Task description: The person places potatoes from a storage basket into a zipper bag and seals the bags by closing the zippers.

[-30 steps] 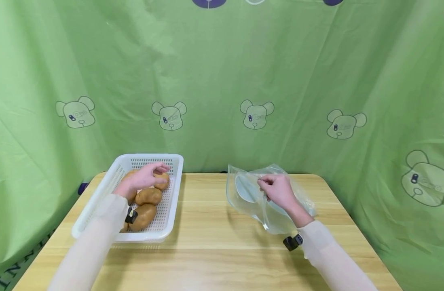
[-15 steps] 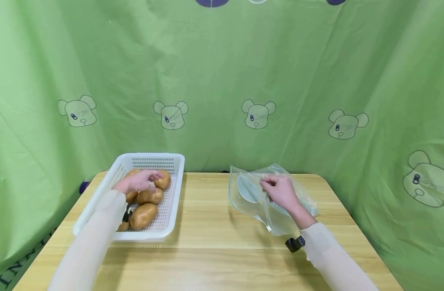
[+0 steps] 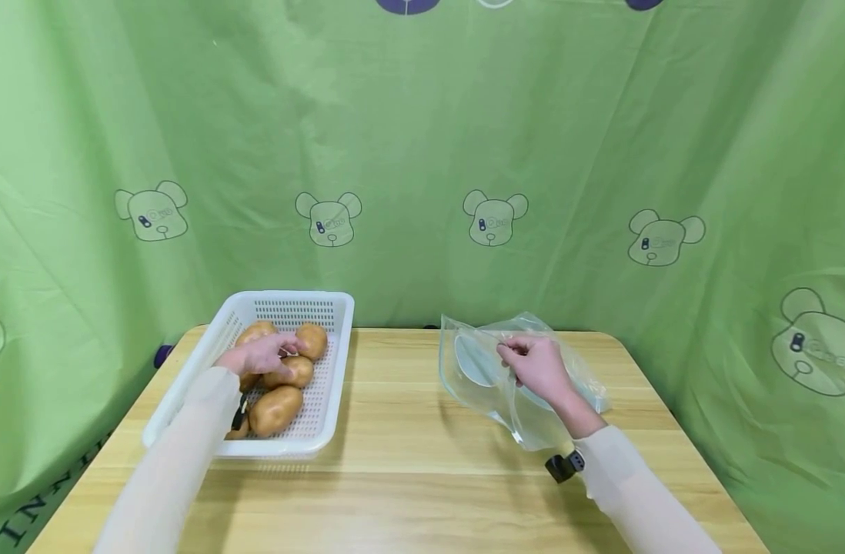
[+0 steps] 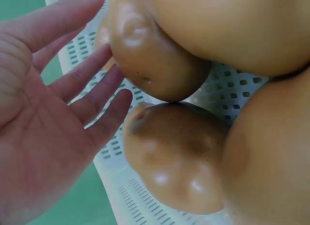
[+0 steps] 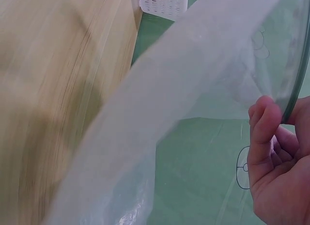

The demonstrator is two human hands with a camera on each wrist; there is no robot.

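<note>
My left hand (image 3: 262,355) hovers low over several brown potatoes (image 3: 275,411) in a white perforated plastic basket (image 3: 342,369). Its fingers are extended and slightly bent. In the left wrist view, the fingertips of this left hand (image 4: 53,108) lie against or just beside one potato (image 4: 157,55); contact is hard to tell, and nothing is gripped. On the right, my right hand (image 3: 537,368) pinches the rim of a clear plastic bag (image 3: 472,394) between thumb and fingers. The right wrist view shows the bag's greenish edge strip (image 5: 299,65) held in the right hand (image 5: 278,157).
A light wooden table (image 3: 395,492) carries the basket at the left and the bag at the right, with bare wood between them. Behind and beside it hangs a green curtain (image 3: 409,138) printed with bear heads. Each wrist wears a small black camera (image 3: 565,466).
My left hand has lowered toward the potatoes in the basket and shifted slightly back. The right hand keeps pinching the bag; the whole view has drifted a little.
</note>
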